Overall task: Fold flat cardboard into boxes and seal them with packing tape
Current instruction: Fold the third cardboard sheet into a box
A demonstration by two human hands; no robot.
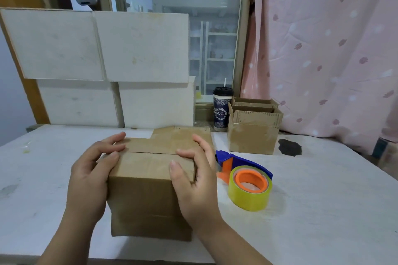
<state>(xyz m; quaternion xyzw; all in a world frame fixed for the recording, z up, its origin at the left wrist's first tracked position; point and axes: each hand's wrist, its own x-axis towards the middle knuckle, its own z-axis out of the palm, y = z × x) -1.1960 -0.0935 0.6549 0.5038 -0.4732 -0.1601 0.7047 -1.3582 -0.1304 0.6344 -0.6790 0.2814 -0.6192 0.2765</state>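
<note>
With both flaps pressed shut, the left hand (90,170) and right hand (191,176) clasp the box (148,189) at centre frame on the surface (312,200); taping looks next, needing the tape dispenser (247,180) lower right.

A brown cardboard box (148,187) is standing upright near the front of the worktop, its two top flaps lying closed and meeting at a seam. Just to its right, a blue and orange tape dispenser (243,168) is lying with its yellow-green tape roll (249,193) facing up.
</note>
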